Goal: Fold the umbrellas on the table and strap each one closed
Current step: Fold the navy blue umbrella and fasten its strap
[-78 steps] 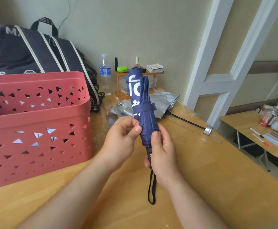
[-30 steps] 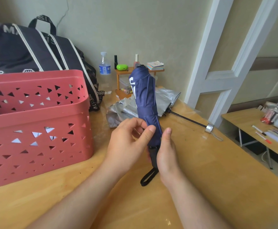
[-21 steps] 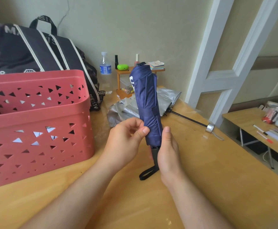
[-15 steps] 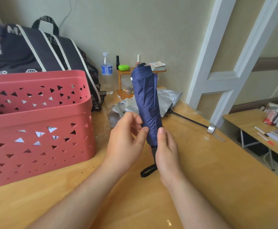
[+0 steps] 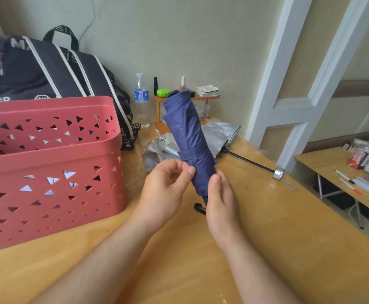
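A folded navy umbrella [image 5: 188, 137] stands nearly upright above the table, its strap band wrapped round the lower canopy. My right hand [image 5: 219, 200] grips its lower end and handle, with the black wrist loop [image 5: 199, 208] hanging beside the palm. My left hand [image 5: 166, 189] is at the left side of the canopy, thumb tip touching the cloth just under the strap. Behind it a silver umbrella [image 5: 218, 137] lies loose on the table, its black shaft stretched right to a silver handle [image 5: 279, 172].
A red perforated basket [image 5: 47, 167] fills the left of the wooden table [image 5: 266, 238]. A black striped bag [image 5: 54, 69] leans behind it. A water bottle [image 5: 141, 97] and a small wooden shelf [image 5: 185, 99] with bottles stand by the wall. A second table with pens stands at right.
The navy umbrella has been turned in my hands, so the white print faces away and the strap now shows at the left. My left thumb has shifted to just below the strap.
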### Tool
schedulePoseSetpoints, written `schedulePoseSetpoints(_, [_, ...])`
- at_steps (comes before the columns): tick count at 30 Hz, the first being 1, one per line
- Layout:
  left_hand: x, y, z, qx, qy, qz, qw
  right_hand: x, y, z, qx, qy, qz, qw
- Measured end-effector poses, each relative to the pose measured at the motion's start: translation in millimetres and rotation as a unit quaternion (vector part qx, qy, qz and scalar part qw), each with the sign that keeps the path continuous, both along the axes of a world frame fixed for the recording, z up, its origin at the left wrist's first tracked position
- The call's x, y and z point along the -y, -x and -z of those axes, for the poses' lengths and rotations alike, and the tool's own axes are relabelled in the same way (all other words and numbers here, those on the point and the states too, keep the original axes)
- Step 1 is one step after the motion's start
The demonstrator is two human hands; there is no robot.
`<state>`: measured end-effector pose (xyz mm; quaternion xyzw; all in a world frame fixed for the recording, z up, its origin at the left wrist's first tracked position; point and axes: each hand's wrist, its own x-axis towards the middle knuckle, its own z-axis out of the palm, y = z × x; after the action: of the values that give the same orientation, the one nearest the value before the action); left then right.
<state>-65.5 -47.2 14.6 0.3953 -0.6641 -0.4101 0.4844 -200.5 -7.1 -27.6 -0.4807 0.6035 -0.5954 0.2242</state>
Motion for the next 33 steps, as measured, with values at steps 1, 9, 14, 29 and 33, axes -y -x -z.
schedulePoseSetpoints(1, [0.7,-1.6,-0.4,-0.008,-0.01,0.027,1.0,0.4,1.2,-0.7,-0.015,-0.008,0.004,1.0])
schedulePoseSetpoints(9, [5.5,-18.4,-38.5,-0.065,-0.024,-0.091,0.993,-6.3,9.0,-6.2,-0.189,-0.011,0.122,0.974])
schedulePoseSetpoints(14, [4.1,-25.6,-48.7,-0.121,0.008,-0.117,0.986,-4.8,9.3,-1.0,-0.215,0.044,0.15,0.964])
schedulePoseSetpoints(29, [2.5,-21.5,-51.7,-0.179,-0.048,-0.044,0.982,-3.3,21.0,-4.2,-0.154,0.008,0.116,0.981])
schedulePoseSetpoints(33, [-1.3,-17.6,-47.0,-0.125,0.008,-0.068,0.99,-3.9,19.7,-2.1,-0.156,0.026,0.118,0.98])
